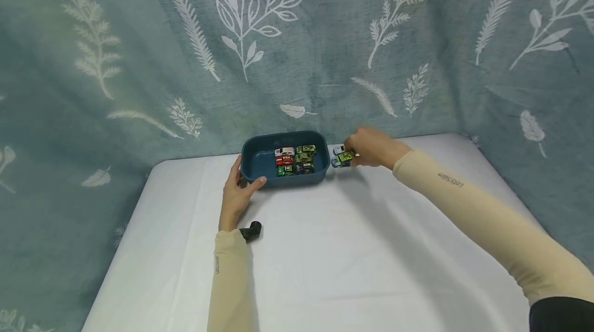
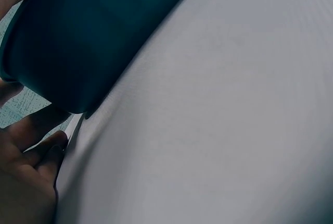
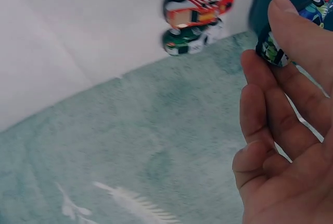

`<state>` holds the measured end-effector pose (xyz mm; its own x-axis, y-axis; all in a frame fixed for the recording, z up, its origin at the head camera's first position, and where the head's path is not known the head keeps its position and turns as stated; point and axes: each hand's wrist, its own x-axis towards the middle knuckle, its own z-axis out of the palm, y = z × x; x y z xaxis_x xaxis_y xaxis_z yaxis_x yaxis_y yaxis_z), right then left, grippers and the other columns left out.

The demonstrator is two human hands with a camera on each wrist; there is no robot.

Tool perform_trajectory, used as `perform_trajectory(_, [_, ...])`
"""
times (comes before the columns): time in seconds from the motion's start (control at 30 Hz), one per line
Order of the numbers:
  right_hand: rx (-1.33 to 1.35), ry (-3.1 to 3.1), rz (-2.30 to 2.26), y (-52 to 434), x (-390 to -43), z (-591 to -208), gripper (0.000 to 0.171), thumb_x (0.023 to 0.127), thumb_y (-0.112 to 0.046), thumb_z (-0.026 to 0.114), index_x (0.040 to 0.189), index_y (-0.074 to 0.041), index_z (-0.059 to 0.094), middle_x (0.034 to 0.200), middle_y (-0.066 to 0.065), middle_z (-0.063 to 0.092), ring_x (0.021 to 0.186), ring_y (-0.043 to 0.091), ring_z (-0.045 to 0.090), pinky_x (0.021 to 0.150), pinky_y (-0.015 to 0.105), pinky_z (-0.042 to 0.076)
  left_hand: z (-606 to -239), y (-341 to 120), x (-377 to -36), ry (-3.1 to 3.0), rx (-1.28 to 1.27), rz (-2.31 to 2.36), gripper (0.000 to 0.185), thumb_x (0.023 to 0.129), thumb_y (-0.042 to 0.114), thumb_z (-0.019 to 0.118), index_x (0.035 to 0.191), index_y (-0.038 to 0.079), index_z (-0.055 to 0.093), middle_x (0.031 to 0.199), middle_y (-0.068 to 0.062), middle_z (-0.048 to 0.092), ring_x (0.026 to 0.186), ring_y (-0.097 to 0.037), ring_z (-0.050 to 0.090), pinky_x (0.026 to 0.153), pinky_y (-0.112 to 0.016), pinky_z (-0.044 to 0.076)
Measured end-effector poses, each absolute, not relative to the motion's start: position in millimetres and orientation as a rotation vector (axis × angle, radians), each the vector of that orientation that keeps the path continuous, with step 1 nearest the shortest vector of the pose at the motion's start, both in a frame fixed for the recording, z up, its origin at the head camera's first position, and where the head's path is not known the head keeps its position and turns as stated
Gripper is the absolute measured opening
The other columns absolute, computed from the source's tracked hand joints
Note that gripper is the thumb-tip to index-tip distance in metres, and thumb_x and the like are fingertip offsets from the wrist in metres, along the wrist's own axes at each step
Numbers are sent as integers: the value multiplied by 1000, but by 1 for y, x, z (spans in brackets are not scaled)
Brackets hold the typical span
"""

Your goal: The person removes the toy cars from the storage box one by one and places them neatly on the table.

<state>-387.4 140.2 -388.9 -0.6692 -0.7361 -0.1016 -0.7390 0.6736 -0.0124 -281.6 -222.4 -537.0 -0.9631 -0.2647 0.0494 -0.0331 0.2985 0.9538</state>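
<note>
Steadying the blue tray (image 1: 260,159) with your left hand (image 1: 236,193) gripping its corner, your right hand (image 1: 371,147) fingers (image 3: 291,41) pinch a green toy car (image 1: 345,156) just right of it.

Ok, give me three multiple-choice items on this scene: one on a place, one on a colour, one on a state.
1. Where do the loose toy cars lie?
A. on the table, right of the bin
B. at the near table edge
C. beside the left wrist

2. What colour is the bin?
A. red
B. dark blue
C. yellow

3. What is the left hand doing?
A. lying flat, away from everything
B. lifting a car out
C. holding the bin's near left corner

Answers:
1 A, the head view shows them by the bin's right end, under the right hand.
2 B, its walls show dark blue in the head and left wrist views.
3 C, the thumb lies against the front wall and the fingers reach round the corner, with the bin on the table.
</note>
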Motion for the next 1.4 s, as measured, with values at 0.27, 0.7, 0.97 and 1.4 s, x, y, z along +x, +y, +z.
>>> perform_trajectory(0.27, [-1133,2810,23,156,-384,-409,31,86,-19,91,111,-3,81,98,11,80,86,27,73,84,47,62,-533,-223,-281,-2393,311,-1704,104,87,40,89,169,38,26,168,-19,40,156,-38,39,129,-58,30])
perform_trajectory(0.7, [-1021,2787,-15,172,-390,-458,36,87,-26,90,114,-5,79,104,10,80,97,29,75,89,51,62,-540,-220,-279,-2363,280,-1748,104,86,40,89,169,36,27,166,-21,43,156,-39,40,128,-56,33])
perform_trajectory(0.97, [-1028,2827,-38,171,-395,-466,29,87,-24,90,108,-6,80,99,7,79,92,25,74,87,49,61,-538,-223,-283,-2350,253,-1754,103,87,40,89,170,36,27,167,-20,42,155,-39,40,128,-55,34])
perform_trajectory(1.4, [-989,2835,-66,166,-395,-468,37,85,-23,91,115,-5,78,103,10,79,99,30,74,92,52,61,-537,-223,-283,-2335,263,-1775,105,85,39,91,169,37,27,164,-20,46,155,-39,41,129,-57,31])
